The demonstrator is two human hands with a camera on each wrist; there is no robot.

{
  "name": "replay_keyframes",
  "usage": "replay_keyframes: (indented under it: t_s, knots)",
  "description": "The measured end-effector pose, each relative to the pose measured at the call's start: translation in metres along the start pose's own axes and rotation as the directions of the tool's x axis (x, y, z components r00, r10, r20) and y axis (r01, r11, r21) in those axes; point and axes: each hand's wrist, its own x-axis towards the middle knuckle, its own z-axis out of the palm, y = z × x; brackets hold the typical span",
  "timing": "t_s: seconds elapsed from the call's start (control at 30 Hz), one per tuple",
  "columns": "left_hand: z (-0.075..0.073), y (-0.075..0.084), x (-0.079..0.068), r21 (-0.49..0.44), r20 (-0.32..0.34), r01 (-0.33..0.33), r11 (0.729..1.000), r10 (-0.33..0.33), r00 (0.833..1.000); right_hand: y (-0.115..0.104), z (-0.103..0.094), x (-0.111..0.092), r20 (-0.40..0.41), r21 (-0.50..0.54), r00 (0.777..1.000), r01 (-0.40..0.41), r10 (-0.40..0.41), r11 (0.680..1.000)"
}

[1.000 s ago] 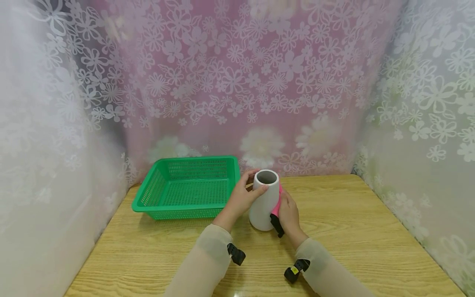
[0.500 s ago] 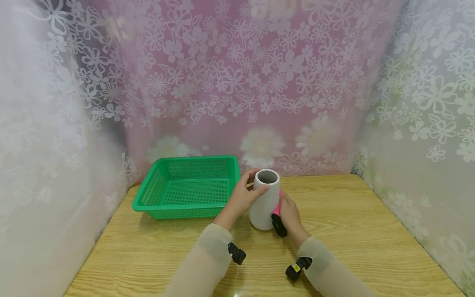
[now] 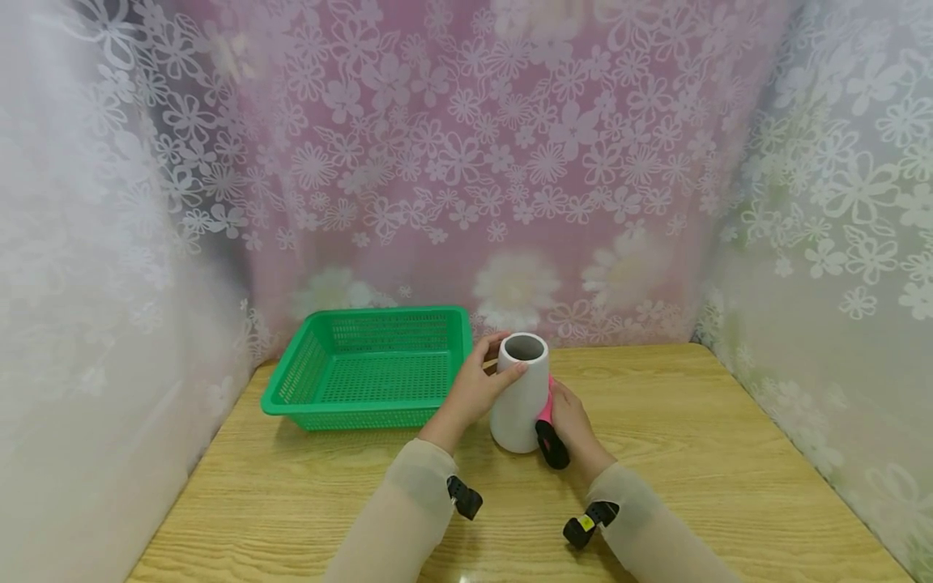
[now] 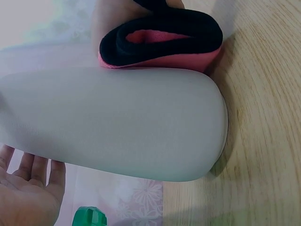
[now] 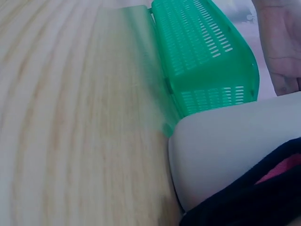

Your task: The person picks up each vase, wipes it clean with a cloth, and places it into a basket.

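Note:
A white tapered vase (image 3: 519,409) stands upright on the wooden table, its round mouth facing up. My left hand (image 3: 475,390) grips it near the top, thumb on the front and fingers round the far side. At its right flank my right hand (image 3: 573,417) holds a folded pink cloth with a black edge (image 3: 552,445) against the wall. In the left wrist view the cloth (image 4: 207,59) touches the side of the vase (image 4: 117,122), its black edge forming a flattened loop with pink inside. Most of the right hand's fingers are hidden behind the cloth and vase.
A green perforated plastic basket (image 3: 364,419) sits at the back left, close beside my left hand; nothing shows inside it. The wooden table (image 3: 692,453) ends at a pink floral curtain (image 3: 452,202) behind, with pale curtains on both sides.
My right hand and the cloth have shifted slightly down and right along the vase's side, and more of the black edge shows. The left hand and vase stay nearly still.

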Motion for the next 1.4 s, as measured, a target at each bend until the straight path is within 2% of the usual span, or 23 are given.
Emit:
replay_keyframes:
  t_s: [0.07,0.4,0.77,1.07,1.17,1.4]
  knots:
    - [0.0,-0.011,0.005,0.008,-0.01,-0.005,1.0,0.005,1.0,-0.002,-0.002,0.0,0.013,-0.022,1.0,0.001,-0.001,1.0]
    - [0.0,-0.013,0.006,0.011,-0.01,-0.018,1.0,0.018,1.0,-0.006,-0.01,0.004,0.081,-0.07,0.997,0.001,0.004,0.998]
    - [0.0,-0.011,0.004,0.023,-0.014,-0.004,1.0,0.004,1.0,-0.015,-0.03,0.0,0.095,-0.072,0.995,-0.016,0.023,0.997]
    - [0.001,-0.013,0.005,0.016,-0.012,0.001,1.0,-0.001,1.0,-0.035,-0.046,-0.012,0.067,-0.043,0.998,0.005,-0.002,0.999]
    - [0.001,-0.007,0.003,0.016,-0.004,0.007,1.0,-0.007,1.0,-0.043,-0.051,-0.019,0.044,-0.049,0.998,0.039,-0.037,0.998]
    - [-0.001,0.025,-0.012,0.009,-0.001,-0.005,1.0,0.005,1.0,-0.065,-0.061,-0.03,-0.003,0.014,0.99,0.144,-0.144,0.989]
